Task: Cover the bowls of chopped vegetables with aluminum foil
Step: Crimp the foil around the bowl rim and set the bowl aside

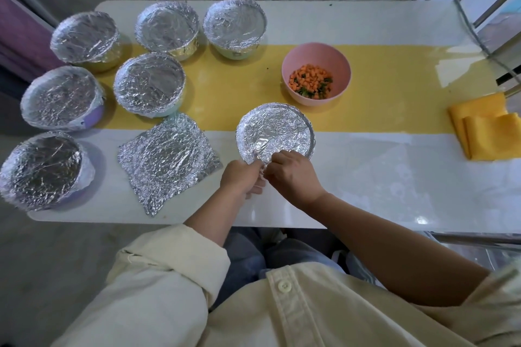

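Crimping is being done on the foil cover (275,132) at the middle of the surface (366,177), towards its front edge.

In the head view, the cover's near rim is being pinched by the curled fingers (255,163) of the left hand (239,179) and of the right hand (293,175), held close together. Whatever is underneath is being hidden by foil. Just beyond, the pink bowl (315,73) is being seen uncovered, with diced carrot and green bits (311,80) inside. This sealing step is being judged nearly finished. The loose foil sheet (169,159), lying flat to the left, is being taken as meant for the pink bowl next, and gentle lifting and centring are being called for. Six covered bowls (149,84) are being seen grouped at the left, their contents hidden.
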A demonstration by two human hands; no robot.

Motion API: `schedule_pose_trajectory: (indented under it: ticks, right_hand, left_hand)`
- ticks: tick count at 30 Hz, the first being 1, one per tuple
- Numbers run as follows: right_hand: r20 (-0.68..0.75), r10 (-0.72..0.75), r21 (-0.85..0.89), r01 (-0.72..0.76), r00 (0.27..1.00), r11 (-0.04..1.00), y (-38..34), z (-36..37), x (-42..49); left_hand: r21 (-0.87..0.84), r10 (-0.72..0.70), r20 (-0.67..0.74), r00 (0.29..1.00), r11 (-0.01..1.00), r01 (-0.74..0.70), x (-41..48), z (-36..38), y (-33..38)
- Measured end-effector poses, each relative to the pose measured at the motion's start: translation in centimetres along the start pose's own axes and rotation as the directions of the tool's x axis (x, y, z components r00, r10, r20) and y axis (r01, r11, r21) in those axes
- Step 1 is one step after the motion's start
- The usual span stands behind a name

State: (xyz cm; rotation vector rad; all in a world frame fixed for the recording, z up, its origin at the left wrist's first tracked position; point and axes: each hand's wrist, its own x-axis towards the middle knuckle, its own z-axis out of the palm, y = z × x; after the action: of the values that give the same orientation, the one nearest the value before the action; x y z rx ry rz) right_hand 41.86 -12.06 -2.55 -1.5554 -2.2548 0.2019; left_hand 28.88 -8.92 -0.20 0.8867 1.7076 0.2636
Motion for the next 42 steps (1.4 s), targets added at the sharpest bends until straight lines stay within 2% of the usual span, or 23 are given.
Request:
schedule_pose_trajectory:
  ticks: [6, 10, 15, 20, 24, 35, 38, 42]
  right_hand:
    - [-0.013, 0.014, 0.032, -0.014, 1.0, 0.999, -0.3, -0.1, 0.1]
    - [-0.058, 0.013, 0.036, -0.011, 0.998, 0.999, 0.0, 0.2, 0.3]
    - [0.028, 0.007, 0.061, -0.008, 1.0, 0.998, 0.9, -0.6, -0.7]
    - [0.003, 0.0, 0.02, 0.0, 1.0, 1.0, 1.1, -0.7, -0.3]
    - [0.0, 0.005, 0.018, -0.005, 1.0, 1.0, 0.5, -0.4, 0.2]
    - [0.01, 0.019, 0.066, -0.02, 1.0, 0.998, 0.3, -0.1, 0.6]
    - [0.009, 0.02, 0.066, -0.021, 1.0, 0.998, 0.3, 0.0, 0.8]
    - [0.003, 0.037, 0.097, -0.037, 0.999, 0.995, 0.2, 0.4, 0.9]
  left_hand:
    - [0.077, 0.042, -0.017, 0.999, 0.996, -0.04, 0.5, 0.1, 0.2]
    - [0.035, 0.017, -0.012, 1.0, 0.999, -0.017, 0.7, -0.2, 0.4]
    - [0.047, 0.031, -0.04, 0.999, 0.998, -0.029, 1.9, -1.3, 0.3]
    - [0.014, 0.066, -0.112, 0.991, 0.998, -0.065, 2.2, -1.2, 0.1]
    - [-0.042, 0.019, -0.121, 0.993, 0.999, -0.024, 1.5, -0.2, -0.1]
    - [0.06, 0.057, -0.087, 0.995, 0.997, -0.051, 1.4, -0.9, 0.1]
    - [0.106, 0.124, -0.132, 0.983, 0.988, -0.111, 1.5, -0.7, -0.4]
    - [0.263, 0.193, -0.211, 0.958, 0.955, -0.135, 1.5, -0.6, -0.3]
